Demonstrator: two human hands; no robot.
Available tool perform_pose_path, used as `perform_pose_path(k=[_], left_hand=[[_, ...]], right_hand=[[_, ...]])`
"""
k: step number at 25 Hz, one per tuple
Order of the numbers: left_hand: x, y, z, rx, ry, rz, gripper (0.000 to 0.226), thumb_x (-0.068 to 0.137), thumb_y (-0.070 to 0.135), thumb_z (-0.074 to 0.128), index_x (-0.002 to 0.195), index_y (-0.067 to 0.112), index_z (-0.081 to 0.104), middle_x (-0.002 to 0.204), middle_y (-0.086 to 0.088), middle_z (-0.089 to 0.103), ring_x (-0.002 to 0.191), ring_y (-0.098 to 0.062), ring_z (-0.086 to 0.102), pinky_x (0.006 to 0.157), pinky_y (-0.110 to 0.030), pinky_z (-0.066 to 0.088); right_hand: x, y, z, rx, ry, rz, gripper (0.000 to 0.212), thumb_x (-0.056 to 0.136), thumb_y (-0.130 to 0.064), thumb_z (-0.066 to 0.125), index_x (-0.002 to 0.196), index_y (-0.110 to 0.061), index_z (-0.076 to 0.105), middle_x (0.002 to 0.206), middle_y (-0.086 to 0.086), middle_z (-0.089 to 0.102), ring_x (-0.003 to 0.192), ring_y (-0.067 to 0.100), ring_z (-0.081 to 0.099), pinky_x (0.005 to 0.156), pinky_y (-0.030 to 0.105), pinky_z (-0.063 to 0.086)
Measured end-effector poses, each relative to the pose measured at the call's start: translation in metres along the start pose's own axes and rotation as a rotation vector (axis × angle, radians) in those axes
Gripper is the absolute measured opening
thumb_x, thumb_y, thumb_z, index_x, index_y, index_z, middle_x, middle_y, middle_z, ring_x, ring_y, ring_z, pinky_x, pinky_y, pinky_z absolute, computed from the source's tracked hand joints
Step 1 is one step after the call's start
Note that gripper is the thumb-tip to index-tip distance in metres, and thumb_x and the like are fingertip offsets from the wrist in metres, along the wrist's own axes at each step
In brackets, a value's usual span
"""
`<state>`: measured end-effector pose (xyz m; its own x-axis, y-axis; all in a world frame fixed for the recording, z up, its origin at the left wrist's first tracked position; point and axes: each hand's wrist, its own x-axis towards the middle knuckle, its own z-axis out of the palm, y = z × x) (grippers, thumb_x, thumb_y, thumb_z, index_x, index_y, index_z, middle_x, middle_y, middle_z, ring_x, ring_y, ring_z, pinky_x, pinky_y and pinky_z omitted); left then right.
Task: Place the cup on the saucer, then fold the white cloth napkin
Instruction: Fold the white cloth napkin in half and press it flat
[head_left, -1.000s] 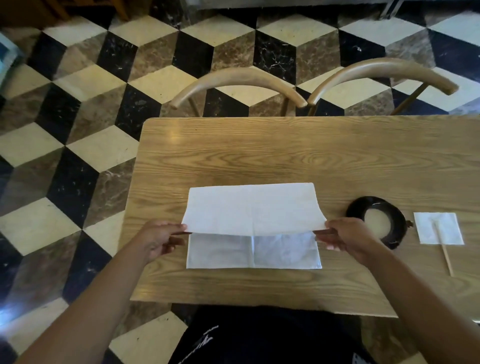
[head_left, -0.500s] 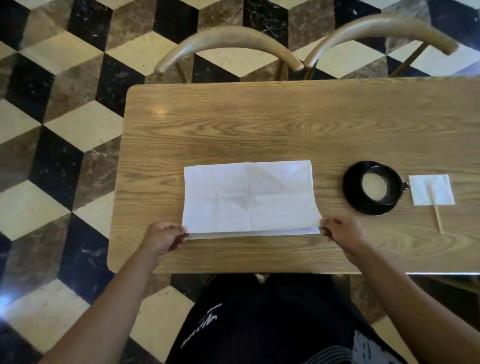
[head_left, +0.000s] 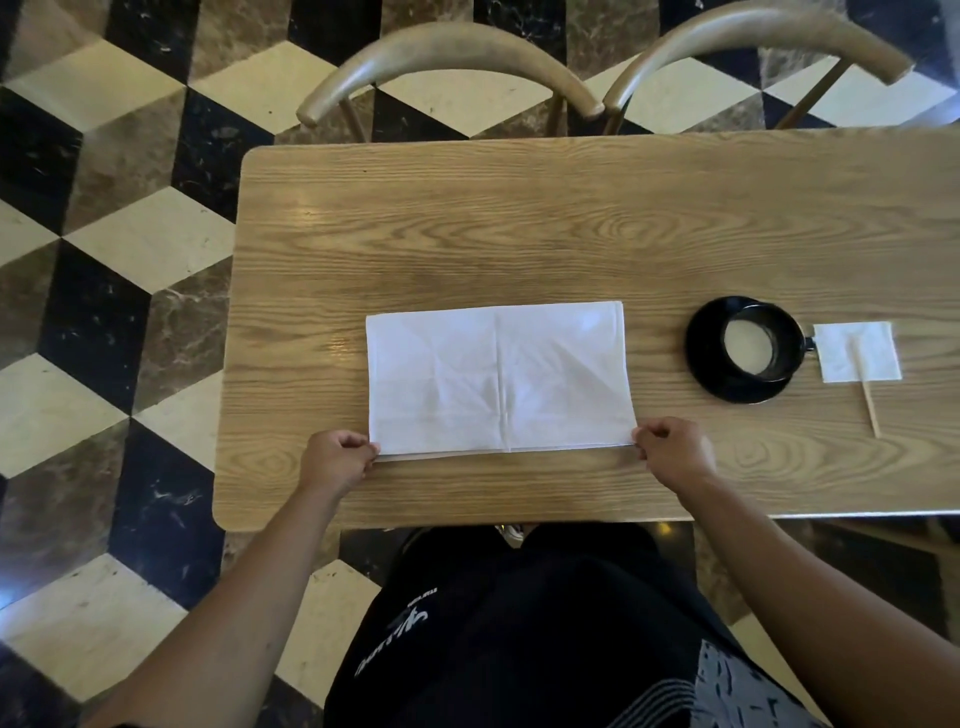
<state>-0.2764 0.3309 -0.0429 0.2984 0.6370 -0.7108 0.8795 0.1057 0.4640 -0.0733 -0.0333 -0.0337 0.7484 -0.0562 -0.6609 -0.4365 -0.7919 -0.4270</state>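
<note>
Landmark: white cloth napkin (head_left: 498, 378), lying flat on the wooden table (head_left: 519, 239), folded once into a rectangle, long axis running left to right, parallel to the table's near edge. Fold line at the far side; the two loose edges lie together at the near side, the lower layer showing just past the upper.

Left of the napkin: bare table out to the rounded left edge, then tiled floor.

At the napkin's near left corner: left hand (head_left: 337, 460), fingers (head_left: 363, 451) closed, pinching the corner.

At the napkin's near right corner: right hand (head_left: 675, 451), fingers curled shut, pinching that corner.

Near side of the napkin: a narrow strip of bare table to the edge. Far side: a broad bare stretch, two chair backs (head_left: 447, 57) beyond.

Right of the napkin, well apart: black cup (head_left: 779, 338) sitting on black saucer (head_left: 727, 387), pale liquid inside. Just beyond: small white paper napkin (head_left: 872, 348) with a wooden stirrer (head_left: 868, 405) laid across it.
</note>
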Motion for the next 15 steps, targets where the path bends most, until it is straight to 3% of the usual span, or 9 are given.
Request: perform_pose_path(k=[5,12,15], left_hand=[[-0.0032,0.0043,0.0002,0.061,-0.007,0.016,0.007,0.085,0.016,0.078,0.082,0.012,0.074,0.078,-0.009,0.076,0.08,-0.027,0.072,0.084,-0.042,0.059],[-0.0054,0.0026,-0.0032,0.117,-0.008,0.049,0.008,0.081,0.016,0.081,0.082,0.017,0.074,0.082,-0.004,0.075,0.082,-0.024,0.072,0.084,-0.042,0.06],[-0.0077,0.0021,0.0006,0.186,0.028,0.09,0.012,0.08,0.018,0.082,0.088,0.015,0.073,0.086,0.001,0.071,0.085,-0.022,0.068,0.078,-0.035,0.053]], right_hand=[[-0.0055,-0.0028,0.0003,-0.06,0.043,-0.015,0.016,0.091,-0.02,0.06,0.089,-0.012,0.074,0.085,0.007,0.076,0.09,0.03,0.067,0.081,0.037,0.053],[-0.0071,-0.0043,-0.0002,-0.039,0.05,0.024,0.009,0.087,-0.019,0.063,0.083,-0.018,0.071,0.086,0.0,0.075,0.089,0.026,0.069,0.076,0.032,0.049],[-0.0061,-0.0028,0.0013,-0.031,0.064,0.027,0.007,0.087,-0.018,0.065,0.091,-0.017,0.071,0.089,-0.001,0.075,0.091,0.024,0.067,0.076,0.029,0.044]])
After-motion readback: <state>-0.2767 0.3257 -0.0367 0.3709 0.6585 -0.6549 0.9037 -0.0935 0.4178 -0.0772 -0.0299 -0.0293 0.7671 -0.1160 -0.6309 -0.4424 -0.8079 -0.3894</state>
